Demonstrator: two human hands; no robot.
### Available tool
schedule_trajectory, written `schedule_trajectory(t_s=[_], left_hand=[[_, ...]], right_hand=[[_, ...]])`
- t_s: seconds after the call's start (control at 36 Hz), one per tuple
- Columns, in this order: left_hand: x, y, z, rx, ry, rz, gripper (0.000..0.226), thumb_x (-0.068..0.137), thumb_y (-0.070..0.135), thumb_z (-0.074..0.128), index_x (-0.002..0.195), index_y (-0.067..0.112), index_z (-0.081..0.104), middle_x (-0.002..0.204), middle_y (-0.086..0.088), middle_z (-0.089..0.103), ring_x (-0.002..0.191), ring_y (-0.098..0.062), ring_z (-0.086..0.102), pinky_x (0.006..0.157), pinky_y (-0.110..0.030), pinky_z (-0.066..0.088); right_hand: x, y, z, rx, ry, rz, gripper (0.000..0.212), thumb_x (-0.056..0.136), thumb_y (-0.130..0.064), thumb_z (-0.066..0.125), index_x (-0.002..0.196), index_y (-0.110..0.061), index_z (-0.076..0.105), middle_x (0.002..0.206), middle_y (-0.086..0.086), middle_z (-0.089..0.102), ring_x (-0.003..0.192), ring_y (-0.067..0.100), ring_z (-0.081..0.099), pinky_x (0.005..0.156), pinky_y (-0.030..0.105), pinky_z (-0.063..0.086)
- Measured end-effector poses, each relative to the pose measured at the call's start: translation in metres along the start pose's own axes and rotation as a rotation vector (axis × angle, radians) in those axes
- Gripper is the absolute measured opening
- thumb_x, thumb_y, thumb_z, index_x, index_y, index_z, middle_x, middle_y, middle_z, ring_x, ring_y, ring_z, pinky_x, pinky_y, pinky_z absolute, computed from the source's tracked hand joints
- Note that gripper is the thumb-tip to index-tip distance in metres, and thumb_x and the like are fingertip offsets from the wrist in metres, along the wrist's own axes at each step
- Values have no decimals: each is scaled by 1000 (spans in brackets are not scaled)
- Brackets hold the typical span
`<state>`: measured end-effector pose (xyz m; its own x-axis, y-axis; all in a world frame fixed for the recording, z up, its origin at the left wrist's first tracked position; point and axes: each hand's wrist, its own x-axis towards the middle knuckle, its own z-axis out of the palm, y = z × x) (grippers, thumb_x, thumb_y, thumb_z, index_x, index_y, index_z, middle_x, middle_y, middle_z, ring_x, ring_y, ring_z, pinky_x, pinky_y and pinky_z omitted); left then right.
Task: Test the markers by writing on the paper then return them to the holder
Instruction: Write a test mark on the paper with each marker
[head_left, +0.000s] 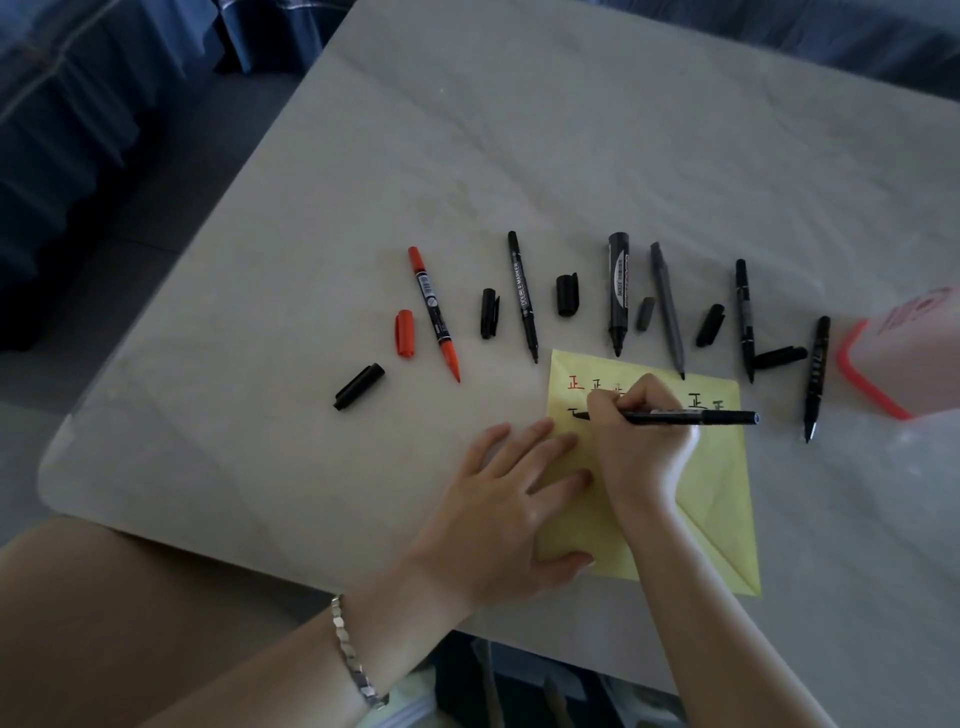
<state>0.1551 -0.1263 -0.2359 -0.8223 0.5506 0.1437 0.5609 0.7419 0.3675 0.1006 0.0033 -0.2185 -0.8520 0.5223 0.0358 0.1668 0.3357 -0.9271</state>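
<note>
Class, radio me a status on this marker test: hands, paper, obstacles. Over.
Right hand grips thin black marker, tip on yellow paper. Left hand flat, pinning paper. Six uncapped markers, loose caps beyond; orange-rimmed pale holder far right.

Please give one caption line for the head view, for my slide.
The right hand writes with a black marker on yellow paper, left hand holding it flat; six uncapped markers lie behind.

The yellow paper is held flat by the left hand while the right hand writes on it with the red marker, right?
The head view shows the right hand writing with a black marker; the red marker lies uncapped on the table. The left hand does press the yellow paper flat.
</note>
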Motion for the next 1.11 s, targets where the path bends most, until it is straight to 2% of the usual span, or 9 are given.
schedule_trajectory(t_s=[0.19, 0.33, 0.56, 1.11], left_hand=[[0, 0, 1, -5, 20, 2, 58, 72, 63, 52, 116, 27, 59, 134, -3, 54, 132, -20, 35, 106, -44, 25], [0, 0, 2, -14, 28, 6, 58, 72, 63, 52, 116, 27, 59, 133, -3, 54, 132, -20, 35, 107, -44, 24], [0, -1, 2, -14, 23, 3, 58, 72, 63, 51, 116, 26, 60, 134, -4, 54, 132, -20, 35, 107, -44, 24], [0, 0, 0, -12, 0, -1, 59, 72, 62, 51, 119, 28, 59, 135, -3, 52, 133, -20, 32, 109, -43, 22]], right_hand=[[0, 1, -1, 1, 7, -14, 43, 67, 2, 61, 46, -20, 30, 37, -10, 38, 42, 7, 30, 45, 16, 28], [-1, 1, -1, -7, 9, -20, 43, 68, 2, 60, 46, -20, 30, 38, -11, 40, 43, 7, 33, 48, 18, 29], [-1, -1, -2, 28, 21, -18, 43, 69, 3, 60, 47, -19, 30, 36, -13, 41, 40, 3, 34, 44, 11, 28], [-2, 0, -1, -17, -46, -44, 42, 66, 2, 61, 47, -19, 30, 39, -8, 37, 42, 6, 31, 43, 13, 26]])
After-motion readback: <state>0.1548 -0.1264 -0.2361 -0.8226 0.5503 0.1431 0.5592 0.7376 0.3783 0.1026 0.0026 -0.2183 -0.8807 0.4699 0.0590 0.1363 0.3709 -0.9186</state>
